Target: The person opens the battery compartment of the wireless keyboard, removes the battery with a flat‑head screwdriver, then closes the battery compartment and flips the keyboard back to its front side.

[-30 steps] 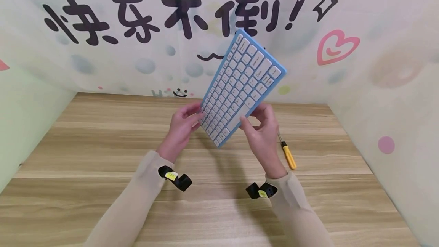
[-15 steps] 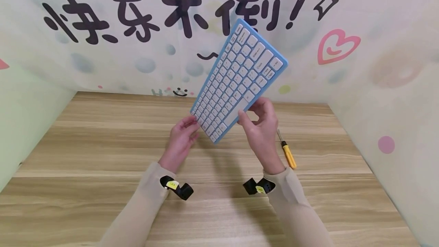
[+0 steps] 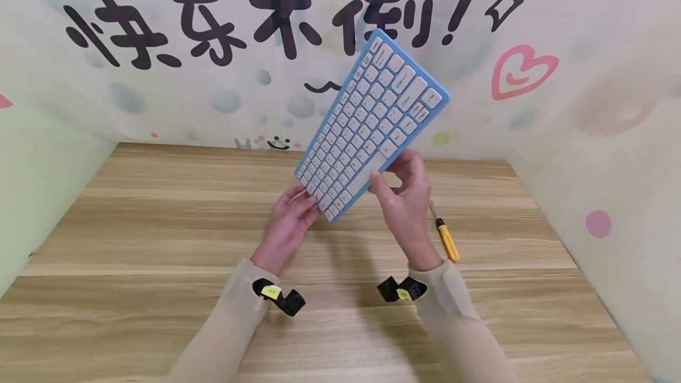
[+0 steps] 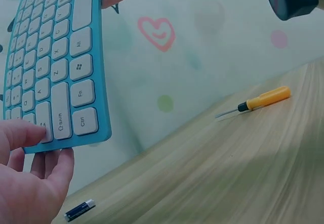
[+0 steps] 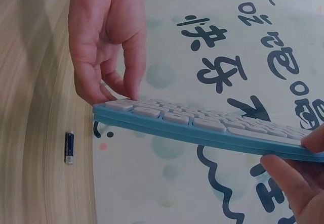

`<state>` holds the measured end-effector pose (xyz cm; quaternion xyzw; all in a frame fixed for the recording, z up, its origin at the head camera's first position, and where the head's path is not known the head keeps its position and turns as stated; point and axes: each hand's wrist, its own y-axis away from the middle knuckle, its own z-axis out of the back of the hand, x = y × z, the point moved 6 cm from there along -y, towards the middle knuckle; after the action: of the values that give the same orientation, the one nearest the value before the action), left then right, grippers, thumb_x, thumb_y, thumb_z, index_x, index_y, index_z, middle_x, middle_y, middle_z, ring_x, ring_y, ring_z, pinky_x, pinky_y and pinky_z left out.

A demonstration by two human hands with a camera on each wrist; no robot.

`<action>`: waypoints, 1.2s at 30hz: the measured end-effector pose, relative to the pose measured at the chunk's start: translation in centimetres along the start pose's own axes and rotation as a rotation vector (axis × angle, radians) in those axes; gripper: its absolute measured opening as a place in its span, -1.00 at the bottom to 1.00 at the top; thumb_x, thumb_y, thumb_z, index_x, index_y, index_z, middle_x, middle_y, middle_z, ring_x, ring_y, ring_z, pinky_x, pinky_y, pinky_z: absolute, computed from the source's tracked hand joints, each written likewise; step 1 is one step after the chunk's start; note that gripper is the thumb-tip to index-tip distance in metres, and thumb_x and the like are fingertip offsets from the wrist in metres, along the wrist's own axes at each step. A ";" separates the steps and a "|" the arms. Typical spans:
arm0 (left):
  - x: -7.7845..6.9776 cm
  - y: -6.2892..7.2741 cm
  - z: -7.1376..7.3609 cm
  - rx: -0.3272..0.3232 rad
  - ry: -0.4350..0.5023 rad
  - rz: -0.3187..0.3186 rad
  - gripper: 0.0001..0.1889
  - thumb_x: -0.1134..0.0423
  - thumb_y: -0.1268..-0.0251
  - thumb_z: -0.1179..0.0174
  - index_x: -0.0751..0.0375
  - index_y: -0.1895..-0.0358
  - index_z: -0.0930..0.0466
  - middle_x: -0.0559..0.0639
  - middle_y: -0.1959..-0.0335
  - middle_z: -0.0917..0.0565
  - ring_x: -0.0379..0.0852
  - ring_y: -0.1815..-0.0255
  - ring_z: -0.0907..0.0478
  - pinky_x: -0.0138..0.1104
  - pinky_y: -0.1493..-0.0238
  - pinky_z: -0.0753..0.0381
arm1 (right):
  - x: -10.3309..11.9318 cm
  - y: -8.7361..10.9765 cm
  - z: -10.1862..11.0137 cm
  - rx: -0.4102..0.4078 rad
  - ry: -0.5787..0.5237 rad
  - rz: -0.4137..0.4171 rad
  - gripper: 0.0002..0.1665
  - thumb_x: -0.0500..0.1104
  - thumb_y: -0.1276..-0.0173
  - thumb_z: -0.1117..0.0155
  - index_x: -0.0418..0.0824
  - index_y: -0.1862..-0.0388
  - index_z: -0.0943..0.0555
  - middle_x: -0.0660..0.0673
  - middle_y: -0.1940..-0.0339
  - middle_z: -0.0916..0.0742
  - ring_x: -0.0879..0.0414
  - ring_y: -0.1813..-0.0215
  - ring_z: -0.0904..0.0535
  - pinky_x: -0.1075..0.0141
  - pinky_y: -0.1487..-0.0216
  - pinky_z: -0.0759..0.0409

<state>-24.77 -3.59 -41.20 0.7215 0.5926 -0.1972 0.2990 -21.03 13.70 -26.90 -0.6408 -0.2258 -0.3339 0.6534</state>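
Note:
A light blue keyboard (image 3: 367,123) with white keys is held up above the table, tilted with its right end high and its keys facing me. My left hand (image 3: 289,223) pinches the low short edge. In the left wrist view, its thumb (image 4: 25,133) lies over the key beside Shift while the other fingers reach behind the edge. Along the long front edge, my right hand (image 3: 404,205) grips near the space bar, thumb in front and fingers behind. The right wrist view shows the keyboard (image 5: 202,133) edge-on between both hands.
A screwdriver (image 3: 447,240) with a yellow handle lies on the wooden table (image 3: 159,223), right of the right hand. Toward the back, a small dark battery (image 4: 79,210) rests on the table, hidden in the head view. A printed cloth (image 3: 213,99) hangs behind.
The keyboard has risen slightly. My left hand slid down from the keyboard's left side to its lower corner, briefly loosening, and now pinches there. The right hand keeps its hold.

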 end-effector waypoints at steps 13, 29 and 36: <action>0.9 -0.1 0.9 -0.036 -0.048 0.015 -0.59 0.62 -0.19 0.01 0.18 -0.04 -0.22 0.12 0.03 -0.43 -0.08 0.14 -0.52 -0.31 0.02 -0.50 | -0.3 -0.1 0.0 0.055 0.010 -0.014 -0.33 -0.53 -0.14 -0.15 -0.33 -0.22 -0.16 -0.17 -0.01 -0.47 -0.01 0.18 -0.51 0.31 0.36 -0.61; -0.2 -0.1 3.1 -0.083 -0.152 0.037 -0.57 0.61 -0.19 0.02 0.18 -0.09 -0.24 0.08 0.03 -0.45 -0.11 0.16 -0.52 -0.33 0.01 -0.49 | 0.6 -1.0 2.0 -0.035 -0.117 0.012 -0.26 -0.48 -0.15 -0.13 -0.24 -0.28 -0.10 -0.21 0.01 -0.48 -0.08 0.10 -0.50 0.27 0.31 -0.61; -2.3 0.4 4.4 -0.049 -0.242 0.019 -0.60 0.59 -0.23 0.03 0.17 -0.08 -0.27 0.02 0.07 -0.46 -0.17 0.20 -0.52 -0.41 0.11 -0.50 | 0.1 -0.9 3.1 -0.110 -0.149 -0.015 -0.32 -0.43 -0.18 -0.13 -0.28 -0.27 -0.16 -0.22 0.07 -0.49 -0.03 0.13 -0.45 0.35 0.27 -0.58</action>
<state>-24.62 -8.24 -42.93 0.6905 0.5498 -0.2654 0.3880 -21.20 16.81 -26.02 -0.6971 -0.2598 -0.3020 0.5961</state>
